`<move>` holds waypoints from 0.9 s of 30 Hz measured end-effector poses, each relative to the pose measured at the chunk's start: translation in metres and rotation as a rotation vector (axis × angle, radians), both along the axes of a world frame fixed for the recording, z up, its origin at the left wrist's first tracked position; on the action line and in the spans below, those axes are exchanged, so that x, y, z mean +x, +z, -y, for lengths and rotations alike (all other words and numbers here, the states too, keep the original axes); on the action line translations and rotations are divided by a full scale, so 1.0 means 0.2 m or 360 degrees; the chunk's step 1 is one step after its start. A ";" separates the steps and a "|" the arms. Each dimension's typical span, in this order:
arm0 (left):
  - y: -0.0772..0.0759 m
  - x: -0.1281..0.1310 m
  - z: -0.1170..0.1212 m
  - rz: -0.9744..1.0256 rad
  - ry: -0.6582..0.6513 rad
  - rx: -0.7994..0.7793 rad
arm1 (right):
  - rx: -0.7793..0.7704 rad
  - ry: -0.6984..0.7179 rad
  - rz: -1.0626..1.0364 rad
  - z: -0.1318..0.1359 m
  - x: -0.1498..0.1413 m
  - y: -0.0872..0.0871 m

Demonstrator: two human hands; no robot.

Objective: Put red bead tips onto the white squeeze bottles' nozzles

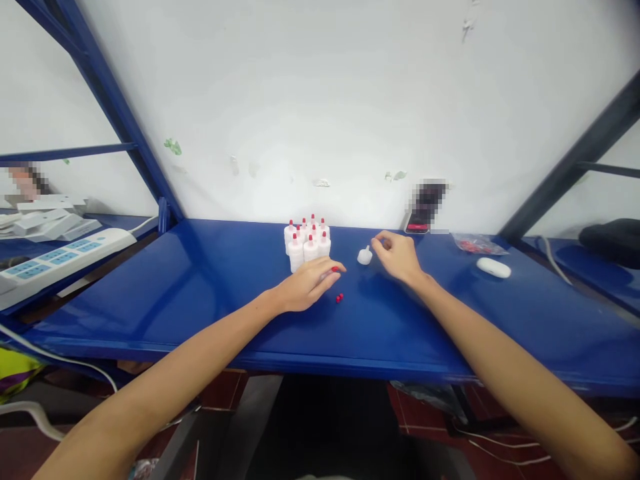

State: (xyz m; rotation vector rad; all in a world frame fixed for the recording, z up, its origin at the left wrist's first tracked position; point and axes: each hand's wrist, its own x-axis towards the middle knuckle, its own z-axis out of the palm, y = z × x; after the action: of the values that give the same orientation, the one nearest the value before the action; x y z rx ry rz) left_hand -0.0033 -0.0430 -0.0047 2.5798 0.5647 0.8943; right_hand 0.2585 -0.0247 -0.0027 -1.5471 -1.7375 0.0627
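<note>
My left hand [309, 284] is closed, with a small red cap [335, 269] between its thumb and fingertips. Below its fingers, two loose red caps [339, 298] lie on the blue table. Just behind this hand stand several white bottles [296, 252] in a tight cluster, each with a nozzle tip capped in red. A white nozzle top [365, 256] sits by itself between the hands, its spout pointing up and without a red cap. Right of it, my right hand [399, 257] has its fingers curled and thumb and forefinger drawn together; nothing shows in them.
A phone [424, 217] leans on the wall behind my right hand. Farther right are a plastic bag of red pieces [477, 245] and a white oval case [493, 268]. A power strip [75, 257] and white boxes [50, 220] are at left; blue posts [117, 113] flank the table.
</note>
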 end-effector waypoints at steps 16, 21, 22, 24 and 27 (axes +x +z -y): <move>-0.04 0.01 -0.02 -0.0017 0.0050 0.0057 | -0.0140 0.1075 0.0516 0.26 -0.29 0.05; -0.02 0.02 -0.03 -0.0132 0.0094 0.0169 | -0.0159 0.1202 0.0516 0.27 -0.29 0.06; -0.02 0.02 -0.03 -0.0162 0.0077 0.0203 | -0.0202 0.1206 0.0471 0.27 -0.30 0.07; -0.01 0.01 -0.03 -0.0206 0.0066 0.0280 | -0.0321 0.1234 0.0312 0.27 -0.31 0.07; -0.01 -0.01 -0.04 -0.0235 0.0085 0.0418 | -0.0490 0.1227 -0.0030 0.26 -0.29 0.06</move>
State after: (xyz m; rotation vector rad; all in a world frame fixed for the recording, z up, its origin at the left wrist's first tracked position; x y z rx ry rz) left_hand -0.0059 -0.0350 -0.0064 2.8983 0.5937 0.8498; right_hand 0.2002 -0.0760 0.0086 -0.9736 -2.2887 0.7530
